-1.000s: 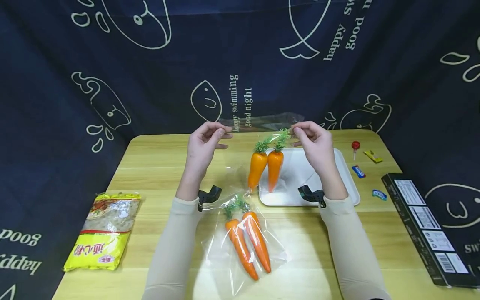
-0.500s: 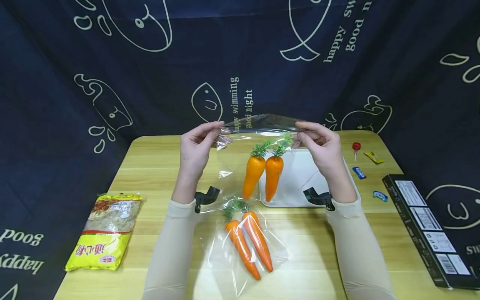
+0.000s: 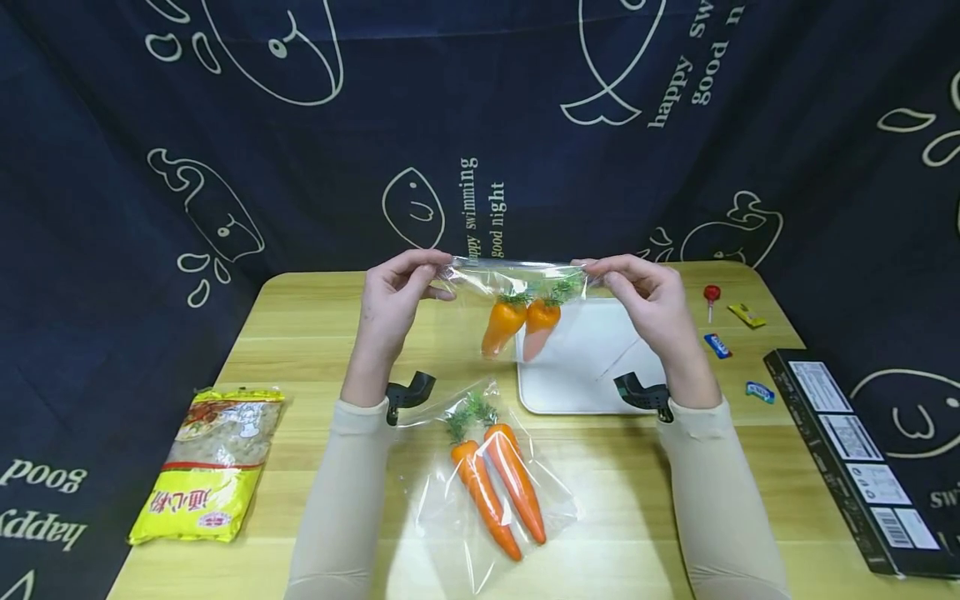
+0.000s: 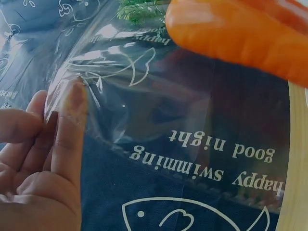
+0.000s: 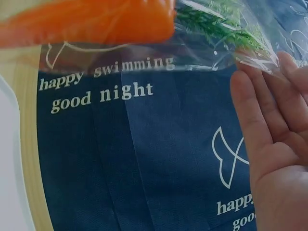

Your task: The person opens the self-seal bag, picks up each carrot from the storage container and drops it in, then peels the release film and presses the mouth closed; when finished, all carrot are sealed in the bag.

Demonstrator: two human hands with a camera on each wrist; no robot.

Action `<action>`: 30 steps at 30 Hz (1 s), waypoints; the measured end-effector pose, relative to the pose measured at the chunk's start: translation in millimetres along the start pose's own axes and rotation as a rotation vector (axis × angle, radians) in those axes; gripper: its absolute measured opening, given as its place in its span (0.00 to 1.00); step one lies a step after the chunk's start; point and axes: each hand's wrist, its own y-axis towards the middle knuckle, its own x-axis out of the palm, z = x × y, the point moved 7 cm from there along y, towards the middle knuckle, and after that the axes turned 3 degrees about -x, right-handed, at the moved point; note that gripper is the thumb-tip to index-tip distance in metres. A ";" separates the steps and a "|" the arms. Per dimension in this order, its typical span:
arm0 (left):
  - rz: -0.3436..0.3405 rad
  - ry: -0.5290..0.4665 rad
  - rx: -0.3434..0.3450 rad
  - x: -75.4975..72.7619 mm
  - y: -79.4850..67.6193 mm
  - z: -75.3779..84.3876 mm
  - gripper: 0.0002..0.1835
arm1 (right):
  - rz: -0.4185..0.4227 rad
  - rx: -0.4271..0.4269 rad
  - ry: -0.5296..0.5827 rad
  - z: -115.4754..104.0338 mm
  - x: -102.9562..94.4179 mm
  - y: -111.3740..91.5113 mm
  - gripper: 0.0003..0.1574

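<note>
A clear plastic bag hangs between both hands, its top edge pulled taut. My left hand pinches its left top corner between thumb and fingers. The right hand pinches the opposite corner, also seen from close up in the right wrist view. Two orange carrots with green tops hang inside, one carrot beside the other carrot. They look foreshortened in the head view. In the left wrist view the near carrot lies across the upper right, behind film.
Closer to the body, a second clear bag with two carrots lies on the wooden table. Behind the held bag is a white tray. A yellow food packet lies left; a lollipop, several wrapped sweets and a black box are right.
Both hands have spread apart and the bag's upper edge, earlier raised and loose, has come down and is stretched straight. The carrots inside have tilted and look shorter.
</note>
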 end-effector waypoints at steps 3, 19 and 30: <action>-0.014 -0.006 0.019 1.3 -0.2 2.7 0.13 | -0.009 -0.030 0.030 -2.9 1.3 0.4 0.14; -0.023 -0.076 0.126 14.2 1.3 1.4 0.34 | 0.256 0.014 0.166 2.1 5.9 1.7 0.11; -0.329 -0.188 -0.165 54.6 -4.4 -39.4 0.38 | 0.338 0.059 0.254 5.8 10.0 -2.9 0.14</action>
